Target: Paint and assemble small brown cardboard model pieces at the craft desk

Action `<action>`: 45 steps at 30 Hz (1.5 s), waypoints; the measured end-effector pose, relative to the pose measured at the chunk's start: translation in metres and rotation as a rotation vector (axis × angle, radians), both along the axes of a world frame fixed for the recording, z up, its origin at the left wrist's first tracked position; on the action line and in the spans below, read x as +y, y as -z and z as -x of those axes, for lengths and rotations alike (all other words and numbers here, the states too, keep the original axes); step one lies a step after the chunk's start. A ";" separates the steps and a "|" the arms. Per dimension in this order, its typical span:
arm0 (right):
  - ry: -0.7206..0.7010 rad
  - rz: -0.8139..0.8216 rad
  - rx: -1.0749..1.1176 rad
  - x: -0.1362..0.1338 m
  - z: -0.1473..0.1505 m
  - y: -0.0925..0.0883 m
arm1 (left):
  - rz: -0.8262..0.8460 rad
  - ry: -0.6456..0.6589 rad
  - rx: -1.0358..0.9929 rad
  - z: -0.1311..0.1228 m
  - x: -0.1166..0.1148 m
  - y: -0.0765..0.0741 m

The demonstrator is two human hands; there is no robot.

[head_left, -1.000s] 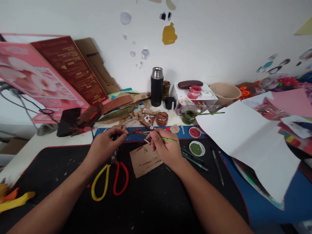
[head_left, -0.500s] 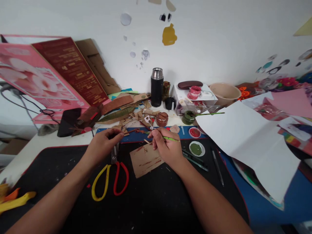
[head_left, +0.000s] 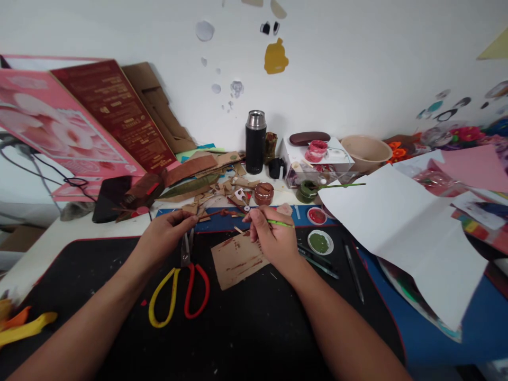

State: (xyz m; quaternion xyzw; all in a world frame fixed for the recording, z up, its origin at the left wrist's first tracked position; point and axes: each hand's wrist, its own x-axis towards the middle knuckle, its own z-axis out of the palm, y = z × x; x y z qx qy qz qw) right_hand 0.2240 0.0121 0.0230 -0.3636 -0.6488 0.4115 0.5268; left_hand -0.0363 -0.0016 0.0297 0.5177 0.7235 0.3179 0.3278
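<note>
My right hand is closed round a thin green paintbrush whose tip points left at a small brown twig-like piece. My left hand pinches the left end of that piece just above the black mat. Under my right hand lies a brown cardboard scrap smeared with red-brown paint. Scissors with one yellow and one red handle lie below my left hand.
Small lids of red paint and green paint, a brown jar, a green jar, a black flask, cardboard scraps, a beige bowl and a large white sheet surround the mat.
Both hands have shifted slightly up and away from me; my left hand has slid a little left along the brown piece. The brush stays at the piece.
</note>
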 end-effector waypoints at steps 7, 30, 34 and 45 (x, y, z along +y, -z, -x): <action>0.029 0.033 0.069 0.002 -0.002 -0.001 | 0.016 -0.005 -0.074 0.006 0.002 0.010; 0.022 -0.001 -0.013 0.000 -0.001 0.000 | 0.021 -0.028 -0.019 -0.006 -0.001 -0.001; 0.036 0.030 0.069 0.002 -0.002 -0.002 | 0.016 -0.021 -0.011 -0.005 -0.001 0.001; 0.070 0.017 0.016 0.002 -0.002 -0.004 | 0.002 -0.044 -0.059 -0.006 -0.003 -0.001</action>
